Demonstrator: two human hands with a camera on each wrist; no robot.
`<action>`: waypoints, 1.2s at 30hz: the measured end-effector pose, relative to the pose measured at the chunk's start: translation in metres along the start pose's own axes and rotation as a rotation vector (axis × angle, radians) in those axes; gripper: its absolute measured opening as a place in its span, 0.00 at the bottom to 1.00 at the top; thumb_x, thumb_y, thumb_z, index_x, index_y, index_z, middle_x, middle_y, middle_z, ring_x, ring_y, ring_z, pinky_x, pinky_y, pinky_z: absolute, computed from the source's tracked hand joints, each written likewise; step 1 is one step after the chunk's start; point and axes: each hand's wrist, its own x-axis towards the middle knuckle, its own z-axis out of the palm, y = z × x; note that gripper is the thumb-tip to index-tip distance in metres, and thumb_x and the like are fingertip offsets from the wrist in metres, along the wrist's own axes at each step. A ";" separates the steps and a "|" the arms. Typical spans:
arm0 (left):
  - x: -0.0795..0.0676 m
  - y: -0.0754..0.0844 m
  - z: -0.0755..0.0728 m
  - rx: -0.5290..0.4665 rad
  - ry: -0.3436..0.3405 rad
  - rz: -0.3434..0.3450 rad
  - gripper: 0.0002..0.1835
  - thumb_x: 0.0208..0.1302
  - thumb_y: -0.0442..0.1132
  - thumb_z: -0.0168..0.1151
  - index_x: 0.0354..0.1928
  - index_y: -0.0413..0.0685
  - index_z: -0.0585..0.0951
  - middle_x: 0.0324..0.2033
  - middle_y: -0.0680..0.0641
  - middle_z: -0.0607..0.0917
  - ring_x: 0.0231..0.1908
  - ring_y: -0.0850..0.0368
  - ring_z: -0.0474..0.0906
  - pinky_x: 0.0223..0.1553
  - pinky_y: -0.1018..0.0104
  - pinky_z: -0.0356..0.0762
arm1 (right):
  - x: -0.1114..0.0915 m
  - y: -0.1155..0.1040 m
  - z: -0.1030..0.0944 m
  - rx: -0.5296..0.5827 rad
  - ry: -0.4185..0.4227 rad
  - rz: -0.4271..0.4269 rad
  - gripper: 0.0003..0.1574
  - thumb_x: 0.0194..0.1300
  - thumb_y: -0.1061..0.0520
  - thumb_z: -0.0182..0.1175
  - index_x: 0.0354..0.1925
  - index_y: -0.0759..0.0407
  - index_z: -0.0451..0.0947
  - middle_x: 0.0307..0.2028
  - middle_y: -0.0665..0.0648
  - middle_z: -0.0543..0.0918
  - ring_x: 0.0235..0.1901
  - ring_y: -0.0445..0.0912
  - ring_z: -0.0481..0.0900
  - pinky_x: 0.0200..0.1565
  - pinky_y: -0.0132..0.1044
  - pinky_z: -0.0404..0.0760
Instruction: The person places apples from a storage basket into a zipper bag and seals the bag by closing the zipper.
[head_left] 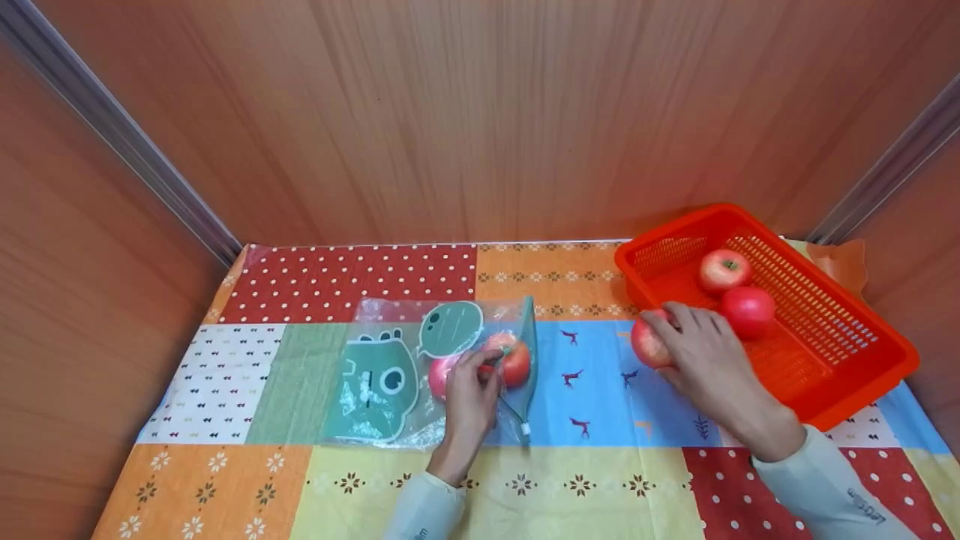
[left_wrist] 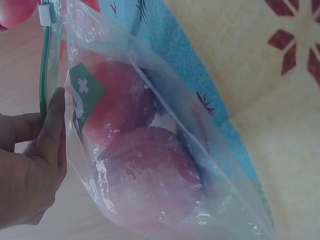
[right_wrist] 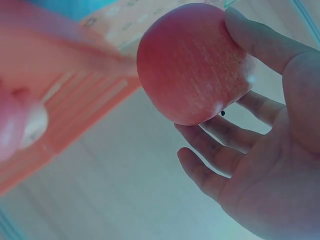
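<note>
A clear plastic zip bag [head_left: 379,386] with a green cartoon print lies on the cloth, its green zip edge [head_left: 529,330] facing right. Two red apples show inside it, a nearer apple [left_wrist: 147,175] and another apple [left_wrist: 120,95] in the left wrist view. With its fingers at the bag's mouth, my left hand [head_left: 469,401] pinches the plastic by the zip. My right hand [head_left: 709,367] grips a red apple [right_wrist: 192,65] between thumb and fingertips, held off the cloth at the basket's left side.
An orange-red plastic basket [head_left: 847,322] stands at the right, holding a paler apple [head_left: 724,271] and a redder apple [head_left: 748,312]. A patchwork cloth [head_left: 375,495] covers the table. Wood-grain panels [head_left: 480,120] rise at the back and both sides.
</note>
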 end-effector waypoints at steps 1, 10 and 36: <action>0.000 0.000 0.000 0.001 0.000 0.001 0.12 0.60 0.19 0.70 0.44 0.35 0.89 0.35 0.43 0.87 0.34 0.50 0.85 0.39 0.62 0.86 | 0.001 -0.003 0.002 0.004 -0.002 -0.005 0.48 0.48 0.59 0.85 0.65 0.61 0.76 0.57 0.69 0.79 0.56 0.66 0.77 0.59 0.65 0.77; 0.001 0.002 -0.002 -0.012 -0.045 -0.059 0.13 0.63 0.20 0.69 0.48 0.38 0.89 0.39 0.43 0.87 0.37 0.52 0.84 0.41 0.63 0.86 | 0.009 -0.028 0.024 0.032 -0.045 -0.018 0.49 0.48 0.55 0.86 0.66 0.60 0.76 0.61 0.69 0.79 0.60 0.64 0.76 0.63 0.63 0.77; 0.001 0.001 0.000 0.005 -0.047 -0.061 0.14 0.63 0.21 0.70 0.48 0.39 0.89 0.42 0.43 0.88 0.36 0.53 0.84 0.41 0.65 0.87 | 0.026 -0.075 0.066 0.176 -0.069 -0.057 0.48 0.51 0.55 0.84 0.68 0.58 0.75 0.62 0.67 0.79 0.61 0.64 0.77 0.66 0.64 0.74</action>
